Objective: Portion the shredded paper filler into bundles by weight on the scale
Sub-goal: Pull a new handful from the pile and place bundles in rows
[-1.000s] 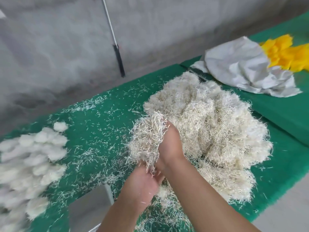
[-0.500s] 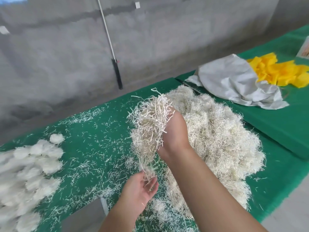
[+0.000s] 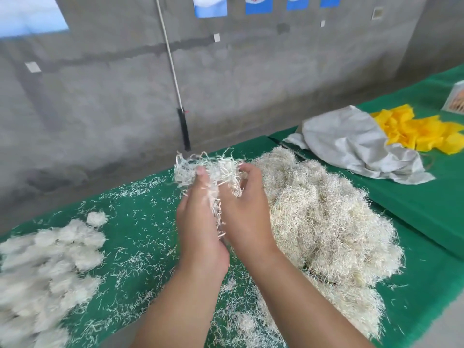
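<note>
A clump of cream shredded paper filler (image 3: 213, 169) is held up between both hands above the green table cloth (image 3: 140, 222). My left hand (image 3: 198, 222) grips it from the left, its fingers curled into the strands. My right hand (image 3: 244, 212) grips it from the right. A big loose heap of the same filler (image 3: 324, 227) lies just right of the hands. Several rounded white bundles (image 3: 50, 259) lie at the left. The scale is out of view.
Loose shreds are scattered over the cloth. A crumpled grey sheet (image 3: 351, 141) and yellow paper (image 3: 421, 131) lie on a second green table at the back right. A pole with a black end (image 3: 183, 126) leans on the concrete wall.
The camera has tilted up, so the scale at the bottom edge has left the view. My left hand rose from below the clump to grip it beside my right hand.
</note>
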Demonstrator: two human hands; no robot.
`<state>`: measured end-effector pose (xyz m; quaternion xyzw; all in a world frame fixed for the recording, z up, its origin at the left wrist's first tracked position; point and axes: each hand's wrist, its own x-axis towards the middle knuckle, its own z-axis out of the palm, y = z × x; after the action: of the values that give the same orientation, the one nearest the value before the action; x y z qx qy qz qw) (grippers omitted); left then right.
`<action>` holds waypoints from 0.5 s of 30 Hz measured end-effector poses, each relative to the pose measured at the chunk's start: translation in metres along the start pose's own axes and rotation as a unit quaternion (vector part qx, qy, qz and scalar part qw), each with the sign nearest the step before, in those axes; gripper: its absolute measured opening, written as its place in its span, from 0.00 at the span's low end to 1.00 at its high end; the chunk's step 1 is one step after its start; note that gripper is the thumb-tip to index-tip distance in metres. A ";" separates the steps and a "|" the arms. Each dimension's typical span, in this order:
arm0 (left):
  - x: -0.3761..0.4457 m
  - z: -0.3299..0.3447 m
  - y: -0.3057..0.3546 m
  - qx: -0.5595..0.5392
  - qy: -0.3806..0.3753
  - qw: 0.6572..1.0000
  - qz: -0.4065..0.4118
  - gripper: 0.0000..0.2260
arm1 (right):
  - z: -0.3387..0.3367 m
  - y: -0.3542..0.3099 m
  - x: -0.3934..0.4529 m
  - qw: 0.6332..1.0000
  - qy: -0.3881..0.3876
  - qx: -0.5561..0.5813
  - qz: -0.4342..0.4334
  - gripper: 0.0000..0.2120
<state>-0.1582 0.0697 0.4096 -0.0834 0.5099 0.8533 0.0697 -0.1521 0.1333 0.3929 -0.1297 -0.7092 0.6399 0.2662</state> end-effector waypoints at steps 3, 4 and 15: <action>-0.003 0.009 0.008 0.042 0.015 0.996 0.074 0.12 | 0.004 -0.006 -0.003 0.999 0.022 -0.009 -0.039 0.17; -0.002 0.010 0.011 0.044 0.018 0.996 0.081 0.14 | 0.005 -0.009 -0.005 0.999 0.025 -0.009 -0.047 0.16; 0.011 -0.004 0.029 0.039 -0.010 0.996 0.074 0.11 | 0.021 -0.042 -0.024 0.986 -0.037 0.112 -0.115 0.13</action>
<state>-0.1747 0.0533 0.4305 -0.0342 0.5470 0.8363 0.0142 -0.1374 0.0970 0.4276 0.0075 -0.6526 0.6847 0.3244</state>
